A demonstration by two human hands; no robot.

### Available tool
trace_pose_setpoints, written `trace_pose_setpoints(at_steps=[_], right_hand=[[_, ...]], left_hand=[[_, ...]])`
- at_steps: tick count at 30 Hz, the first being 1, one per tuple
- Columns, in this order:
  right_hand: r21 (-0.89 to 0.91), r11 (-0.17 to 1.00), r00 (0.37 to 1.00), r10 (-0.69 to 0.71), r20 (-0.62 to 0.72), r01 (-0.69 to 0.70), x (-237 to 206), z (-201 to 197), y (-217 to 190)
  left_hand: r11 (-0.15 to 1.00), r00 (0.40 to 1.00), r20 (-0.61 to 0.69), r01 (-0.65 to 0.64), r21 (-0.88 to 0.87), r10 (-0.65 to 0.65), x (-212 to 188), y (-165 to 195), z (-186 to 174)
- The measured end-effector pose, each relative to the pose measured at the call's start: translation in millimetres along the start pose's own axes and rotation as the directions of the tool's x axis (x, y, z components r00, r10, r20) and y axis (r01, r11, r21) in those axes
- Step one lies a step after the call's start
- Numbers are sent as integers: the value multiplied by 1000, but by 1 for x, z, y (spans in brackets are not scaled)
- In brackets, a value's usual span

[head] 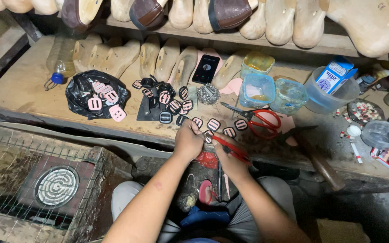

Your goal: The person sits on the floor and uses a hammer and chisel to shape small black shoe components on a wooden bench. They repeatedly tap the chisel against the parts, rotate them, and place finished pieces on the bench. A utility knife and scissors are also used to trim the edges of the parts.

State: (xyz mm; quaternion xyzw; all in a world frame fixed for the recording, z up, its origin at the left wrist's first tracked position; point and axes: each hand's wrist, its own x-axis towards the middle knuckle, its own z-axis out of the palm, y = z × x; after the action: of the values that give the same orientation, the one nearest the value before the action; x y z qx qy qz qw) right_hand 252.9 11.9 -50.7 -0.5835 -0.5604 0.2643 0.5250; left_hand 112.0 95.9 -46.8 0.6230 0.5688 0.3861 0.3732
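My left hand (188, 140) is closed on a small pink-and-black buckle piece (208, 136) at the front edge of the wooden bench (23, 90). My right hand (228, 156) grips a red-handled tool (232, 149), its tip touching that same piece. Several finished buckle pieces (213, 124) lie in a row just beyond my hands. More black and pink ones (167, 100) are heaped further back.
A black bag of pink buckles (96, 95) sits left. Red scissors (261, 119), plastic tubs (257, 89), a phone (205, 68), a hammer (318, 159) and wooden shoe lasts (167, 58) crowd the bench. A wire-covered coil heater (57, 185) stands lower left.
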Motion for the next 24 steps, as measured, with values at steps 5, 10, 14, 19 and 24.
trace_pose_setpoints(at_steps=[5,10,14,19,24], right_hand=[[-89,993,996,-66,63,72,0,-7,-5],[-175,957,973,-220,72,230,-2,-15,-18],[-203,964,981,-150,127,173,2,-21,-33],[-186,967,972,-140,186,175,7,-24,-46],[-222,939,962,-238,137,264,3,-20,-31]], left_hand=[[999,998,-55,14,46,-11,3,-5,7],[1000,994,-111,-13,16,15,-6,-4,12],[998,995,-93,-28,-62,22,-15,3,9],[965,972,-110,-224,-139,210,-27,14,1],[897,896,-71,-431,98,438,-39,19,-2]])
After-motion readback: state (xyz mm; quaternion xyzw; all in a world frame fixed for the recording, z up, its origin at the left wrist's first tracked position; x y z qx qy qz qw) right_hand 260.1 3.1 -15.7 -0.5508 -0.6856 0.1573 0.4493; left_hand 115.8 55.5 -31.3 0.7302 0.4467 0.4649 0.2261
